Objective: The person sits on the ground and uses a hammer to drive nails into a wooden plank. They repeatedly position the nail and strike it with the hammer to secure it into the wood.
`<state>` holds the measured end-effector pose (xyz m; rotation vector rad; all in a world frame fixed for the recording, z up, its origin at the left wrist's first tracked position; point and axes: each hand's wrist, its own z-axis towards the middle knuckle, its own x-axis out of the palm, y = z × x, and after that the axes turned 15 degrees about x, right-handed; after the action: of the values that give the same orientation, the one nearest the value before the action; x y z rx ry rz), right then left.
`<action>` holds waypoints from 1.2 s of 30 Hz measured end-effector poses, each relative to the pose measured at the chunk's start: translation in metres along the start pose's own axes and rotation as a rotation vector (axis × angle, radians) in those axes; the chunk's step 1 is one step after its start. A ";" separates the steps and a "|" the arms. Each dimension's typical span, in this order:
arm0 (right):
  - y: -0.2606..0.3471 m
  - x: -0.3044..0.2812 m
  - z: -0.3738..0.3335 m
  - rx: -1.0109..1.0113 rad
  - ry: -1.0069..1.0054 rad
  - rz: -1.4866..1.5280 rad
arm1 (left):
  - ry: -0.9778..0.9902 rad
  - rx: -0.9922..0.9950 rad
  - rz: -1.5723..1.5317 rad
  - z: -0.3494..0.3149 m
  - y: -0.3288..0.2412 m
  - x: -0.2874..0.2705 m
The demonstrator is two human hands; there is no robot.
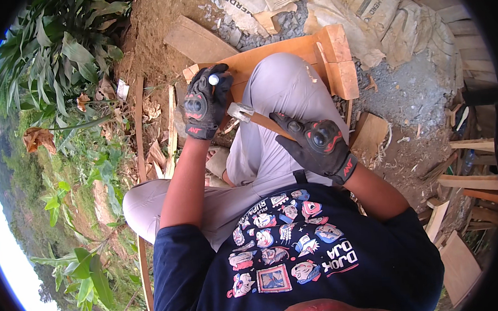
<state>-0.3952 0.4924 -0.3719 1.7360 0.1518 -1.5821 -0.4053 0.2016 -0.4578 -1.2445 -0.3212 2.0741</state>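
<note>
My left hand (204, 99), in a black glove with red marks, is closed round an upright tool whose round whitish end (214, 79) shows above the fist; its lower part is hidden. It is over the left end of an orange-brown wooden workpiece (294, 48), which lies across beyond my bent knee. My right hand (318, 142), gloved alike, is closed on the wooden handle of a hammer (264, 122). The metal hammer head (240, 112) points toward my left hand, apart from the tool, above my lap. At the workpiece's right end is a thicker wooden block (340, 60).
A loose board (198, 37) lies on the soil beyond my left hand. Torn sacks (365, 14) and grey rubble (414, 85) spread at the far right. Wood offcuts (473, 182) pile up at the right edge. Leafy plants (69, 52) grow on the left.
</note>
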 end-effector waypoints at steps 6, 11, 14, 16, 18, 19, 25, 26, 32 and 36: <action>-0.001 0.004 -0.002 0.038 0.022 -0.020 | -0.030 0.036 0.010 0.003 -0.001 0.002; 0.004 -0.001 0.001 0.023 0.012 -0.030 | -0.020 0.019 0.033 0.007 -0.001 0.001; 0.006 -0.001 0.001 0.034 0.007 -0.034 | -0.011 0.008 0.043 0.007 -0.003 0.001; 0.005 0.000 0.001 0.038 0.008 -0.037 | -0.031 0.004 0.035 0.008 -0.004 0.002; 0.003 0.002 -0.001 0.044 0.022 -0.046 | -0.076 0.030 0.026 0.008 -0.002 0.004; 0.003 0.002 0.000 0.038 0.018 -0.045 | -0.076 0.027 0.026 0.008 -0.002 0.004; 0.007 -0.002 0.002 0.076 0.090 -0.052 | -0.071 -0.030 -0.012 0.008 -0.005 0.001; 0.006 0.000 0.001 0.081 0.080 -0.041 | -0.047 -0.053 0.000 0.008 -0.006 0.001; 0.008 -0.001 0.002 0.091 0.079 0.009 | -0.032 -0.051 0.020 0.008 -0.006 0.001; 0.007 -0.001 0.002 0.082 0.067 0.003 | -0.025 -0.063 0.011 0.008 -0.005 0.001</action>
<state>-0.3930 0.4864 -0.3673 1.8529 0.1185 -1.5477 -0.4104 0.2072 -0.4520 -1.2602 -0.3945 2.1053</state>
